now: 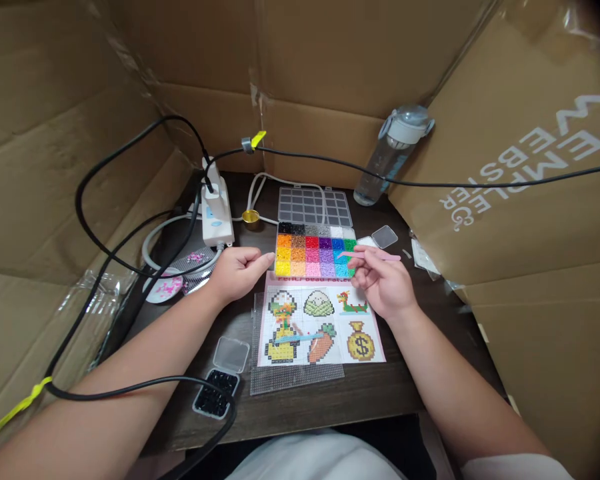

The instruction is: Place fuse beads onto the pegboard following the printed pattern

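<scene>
In my right hand point(387, 283) is a pair of pink tweezers point(375, 256). Their tips point left, over the blue beads at the right side of the bead box point(312, 251), whose compartments hold many colours. My left hand point(240, 270) is closed with its thumb stretched out against the box's left edge; nothing shows in its curled fingers. Below the box lies a printed bead pattern sheet point(303, 327) with small pixel pictures. Beads form a figure over its left part. A clear pegboard point(300, 381) sticks out from under the sheet.
A small open case of black beads point(216, 393) lies at the front left. Further back are a white power strip point(217, 217), a gold cup point(251, 218), the gridded box lid point(313, 205) and a water bottle point(393, 157). A black cable point(97, 240) loops across the left; cardboard walls surround the table.
</scene>
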Available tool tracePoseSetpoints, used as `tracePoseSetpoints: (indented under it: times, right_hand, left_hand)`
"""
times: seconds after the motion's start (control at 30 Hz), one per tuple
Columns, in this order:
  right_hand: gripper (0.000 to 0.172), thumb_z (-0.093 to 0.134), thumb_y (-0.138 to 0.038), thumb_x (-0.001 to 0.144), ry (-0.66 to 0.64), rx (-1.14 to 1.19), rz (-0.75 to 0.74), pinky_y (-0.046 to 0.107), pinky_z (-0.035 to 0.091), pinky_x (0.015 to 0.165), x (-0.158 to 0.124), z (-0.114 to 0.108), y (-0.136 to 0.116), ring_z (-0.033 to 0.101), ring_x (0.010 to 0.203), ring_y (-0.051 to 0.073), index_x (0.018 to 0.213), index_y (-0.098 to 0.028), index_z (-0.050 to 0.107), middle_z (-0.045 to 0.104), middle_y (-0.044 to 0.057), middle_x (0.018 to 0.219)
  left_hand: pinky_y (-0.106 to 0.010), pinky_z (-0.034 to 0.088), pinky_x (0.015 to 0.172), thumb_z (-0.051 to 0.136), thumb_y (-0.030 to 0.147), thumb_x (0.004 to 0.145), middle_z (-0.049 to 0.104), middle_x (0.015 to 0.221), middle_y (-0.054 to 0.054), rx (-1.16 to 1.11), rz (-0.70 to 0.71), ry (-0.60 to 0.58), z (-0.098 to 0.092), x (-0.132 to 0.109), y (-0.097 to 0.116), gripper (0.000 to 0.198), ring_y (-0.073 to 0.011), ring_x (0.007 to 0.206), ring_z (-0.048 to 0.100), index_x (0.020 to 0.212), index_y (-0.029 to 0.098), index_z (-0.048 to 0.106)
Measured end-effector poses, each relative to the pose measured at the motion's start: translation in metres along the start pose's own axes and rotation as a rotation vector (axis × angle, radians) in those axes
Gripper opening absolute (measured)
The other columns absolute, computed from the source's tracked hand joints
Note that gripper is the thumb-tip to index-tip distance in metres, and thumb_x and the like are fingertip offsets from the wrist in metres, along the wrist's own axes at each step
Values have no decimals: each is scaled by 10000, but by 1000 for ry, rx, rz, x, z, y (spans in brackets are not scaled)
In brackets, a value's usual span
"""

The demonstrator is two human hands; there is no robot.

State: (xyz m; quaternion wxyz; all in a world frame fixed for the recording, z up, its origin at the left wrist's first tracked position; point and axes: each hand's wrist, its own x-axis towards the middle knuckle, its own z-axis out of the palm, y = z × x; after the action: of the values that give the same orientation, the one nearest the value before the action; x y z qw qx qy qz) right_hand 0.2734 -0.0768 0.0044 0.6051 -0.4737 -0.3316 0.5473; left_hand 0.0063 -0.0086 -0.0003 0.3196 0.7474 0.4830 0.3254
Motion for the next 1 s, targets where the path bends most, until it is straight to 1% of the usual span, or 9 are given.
tracePoseSetpoints:
  times: [0.13, 0.3, 0.37, 0.43, 0.5, 0.6, 0.67, 0.9, 1.0]
  right_hand:
    - [239, 660, -389, 801, -23, -137, -80, 249, 439, 462, 4, 20, 0, 554, 441, 93, 907, -197, 564, 731, 27, 747]
    - [202, 652, -379, 803, -203, -419, -128, 258, 471, 502, 12, 63, -8, 583, 511, 110, 851, -184, 631, 720, 34, 708]
    - [173, 661, -353, 783, -168, -494, -222, 271, 491, 533, 17, 78, -3, 594, 549, 122, 817, -184, 667, 707, 31, 706]
    - [159, 659, -336, 776, -105, -515, -293, 306, 541, 630, 23, 87, 9, 656, 680, 161, 803, -183, 693, 730, 58, 785]
    - [161, 645, -334, 790, -36, -506, -326, 344, 564, 713, 26, 89, 25, 688, 779, 193, 811, -187, 706, 747, 77, 854]
    - [161, 644, -321, 802, -19, -540, -384, 374, 569, 783, 26, 84, 43, 703, 836, 217, 828, -188, 730, 755, 92, 885]
    - [165, 640, -314, 812, -18, -548, -405, 379, 569, 805, 24, 81, 48, 708, 850, 221, 840, -187, 742, 760, 96, 902]
    - [150, 671, -310, 795, 22, -534, -370, 356, 591, 719, 23, 78, 50, 718, 788, 217, 820, -183, 745, 767, 87, 854]
    - [149, 667, -302, 803, 4, -544, -378, 352, 586, 731, 24, 76, 50, 719, 803, 216, 814, -178, 748, 769, 89, 849]
  left_hand:
    - [-243, 203, 471, 516, 415, 813, 196, 506, 56, 0, 15, -20, -2, -1, 0, 486, -70, 485, 227, 485, 192, 235]
    - [-231, 203, 464, 502, 426, 820, 197, 511, 55, 15, 23, -14, -5, -1, 0, 488, -67, 487, 231, 489, 187, 235]
    - [-227, 200, 464, 499, 425, 821, 199, 513, 56, 17, 14, -13, -5, -1, 0, 488, -65, 488, 229, 487, 184, 238]
    - [-225, 202, 466, 500, 424, 820, 201, 510, 57, 16, 9, -12, -5, -1, 0, 488, -65, 488, 231, 486, 183, 239]
    - [-222, 203, 467, 503, 423, 819, 201, 506, 58, 10, 14, -9, -5, -1, -1, 491, -64, 487, 232, 485, 182, 237]
    - [-220, 203, 467, 506, 413, 819, 201, 497, 60, 5, 28, -7, -4, -1, -1, 490, -63, 483, 229, 484, 180, 236]
    - [-219, 209, 469, 504, 407, 820, 206, 494, 60, 2, 29, -15, -4, -1, -2, 484, -63, 482, 232, 485, 180, 239]
    - [-219, 207, 465, 506, 408, 822, 202, 502, 59, -25, 16, -26, -3, -1, -3, 483, -64, 484, 230, 488, 183, 239]
    - [-224, 209, 471, 502, 404, 823, 206, 502, 57, -14, 12, -26, -3, 0, -2, 479, -65, 488, 235, 487, 183, 241]
